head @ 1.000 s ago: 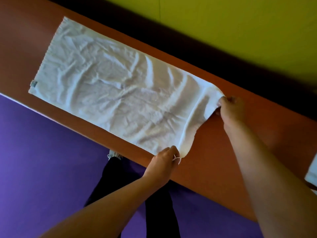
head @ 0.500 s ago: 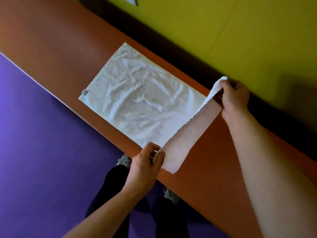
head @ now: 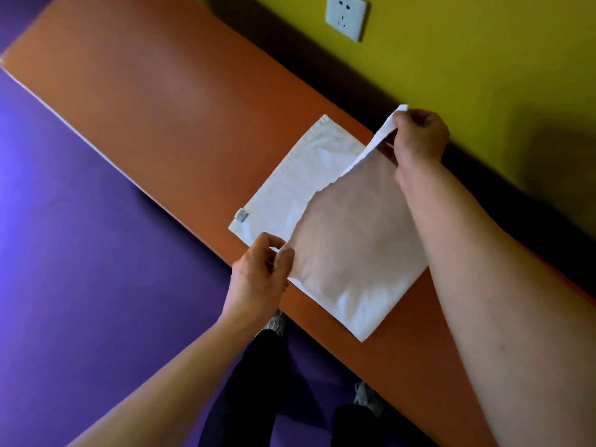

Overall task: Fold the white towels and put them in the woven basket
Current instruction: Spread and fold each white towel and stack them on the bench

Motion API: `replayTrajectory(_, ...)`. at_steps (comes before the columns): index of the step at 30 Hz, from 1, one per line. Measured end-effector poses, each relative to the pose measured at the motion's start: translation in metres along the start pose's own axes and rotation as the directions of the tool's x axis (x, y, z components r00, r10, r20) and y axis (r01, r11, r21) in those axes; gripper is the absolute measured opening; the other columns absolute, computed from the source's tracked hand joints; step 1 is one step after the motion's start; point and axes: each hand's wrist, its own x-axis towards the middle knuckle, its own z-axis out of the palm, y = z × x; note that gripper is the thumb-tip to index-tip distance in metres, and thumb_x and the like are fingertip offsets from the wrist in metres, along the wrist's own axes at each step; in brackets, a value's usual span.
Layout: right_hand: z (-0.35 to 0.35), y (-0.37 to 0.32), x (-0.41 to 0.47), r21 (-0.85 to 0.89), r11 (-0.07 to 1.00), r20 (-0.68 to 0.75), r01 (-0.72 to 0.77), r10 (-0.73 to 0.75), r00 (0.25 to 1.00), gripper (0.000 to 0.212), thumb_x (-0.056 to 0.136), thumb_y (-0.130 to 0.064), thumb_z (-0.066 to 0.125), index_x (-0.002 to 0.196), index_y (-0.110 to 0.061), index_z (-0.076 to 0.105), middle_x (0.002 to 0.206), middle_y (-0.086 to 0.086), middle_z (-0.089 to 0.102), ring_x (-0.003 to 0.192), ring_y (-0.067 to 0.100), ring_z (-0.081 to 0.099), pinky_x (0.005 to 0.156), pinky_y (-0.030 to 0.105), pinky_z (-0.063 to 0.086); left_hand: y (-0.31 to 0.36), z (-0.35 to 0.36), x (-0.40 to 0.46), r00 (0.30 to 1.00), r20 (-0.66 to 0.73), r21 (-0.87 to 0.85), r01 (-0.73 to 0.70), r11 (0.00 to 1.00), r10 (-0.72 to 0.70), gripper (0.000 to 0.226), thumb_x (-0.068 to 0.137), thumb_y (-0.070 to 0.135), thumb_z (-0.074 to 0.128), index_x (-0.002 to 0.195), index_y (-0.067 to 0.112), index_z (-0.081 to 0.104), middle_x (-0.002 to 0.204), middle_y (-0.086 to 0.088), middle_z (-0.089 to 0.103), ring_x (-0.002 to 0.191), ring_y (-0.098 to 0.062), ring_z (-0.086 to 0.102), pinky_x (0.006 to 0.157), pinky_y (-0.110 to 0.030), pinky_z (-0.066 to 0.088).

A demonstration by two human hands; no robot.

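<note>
Towel: thin white cloth towel, half doubled over, lying near the smooth orange tabletop front edge.
Left hand: grip pinching the near corner.
Right hand: grip pinching the lifted far corner.

An orange table stands against a yellow-green wall, purple floor below.

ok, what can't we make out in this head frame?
- Woven basket: not in the head view, so its place is unknown.
- Tag on the white towel: print too small to read.
- Towel's lower layer: covered by the flap that the left hand and right hand pinch.
- Right elbow: cut off by the frame edge.
</note>
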Motion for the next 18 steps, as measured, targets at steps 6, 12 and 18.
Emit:
replayTrajectory(6, 0.063, 0.015, 0.007, -0.042, 0.998, 0.004, -0.040, 0.040, 0.999, 0.008, 0.090, -0.017, 0.069, 0.096, -0.014, 0.065, 0.105, 0.011, 0.071, 0.093, 0.026, 0.072, 0.078, 0.040, 0.063, -0.026, -0.045, 0.067, 1.000, -0.020, 0.101, 0.018, 0.995, -0.016, 0.009, 0.101, 0.033, 0.056, 0.093, 0.028, 0.057, 0.067, 0.000, 0.069, 0.056, -0.011, 0.066, 0.057, -0.029, 0.055)
replayTrajectory(12, 0.072, 0.035, -0.011, -0.089, 0.996, 0.127, -0.027, 0.038, 0.991, 0.013, 0.096, -0.020, 0.062, 0.106, -0.015, 0.055, 0.094, 0.010, 0.067, 0.068, 0.015, 0.063, 0.057, 0.024, 0.053, -0.074, -0.055, 0.121, 0.994, -0.033, 0.326, 0.110, 0.939, -0.105, 0.011, 0.098, 0.034, 0.056, 0.092, 0.025, 0.057, 0.084, 0.002, 0.067, 0.078, -0.023, 0.065, 0.069, -0.042, 0.057)
replayTrajectory(18, -0.029, 0.124, -0.084, -0.526, 0.850, -0.036, -0.018, -0.001, 0.999, 0.021, 0.090, -0.019, 0.063, 0.111, -0.013, 0.059, 0.101, 0.004, 0.067, 0.085, 0.021, 0.062, 0.071, 0.028, 0.043, -0.094, -0.049, 0.139, 0.994, -0.024, 0.472, 0.105, 0.875, -0.106, 0.029, 0.089, 0.038, 0.071, 0.106, 0.018, 0.058, 0.104, -0.003, 0.060, 0.094, -0.026, 0.057, 0.078, -0.042, 0.050)
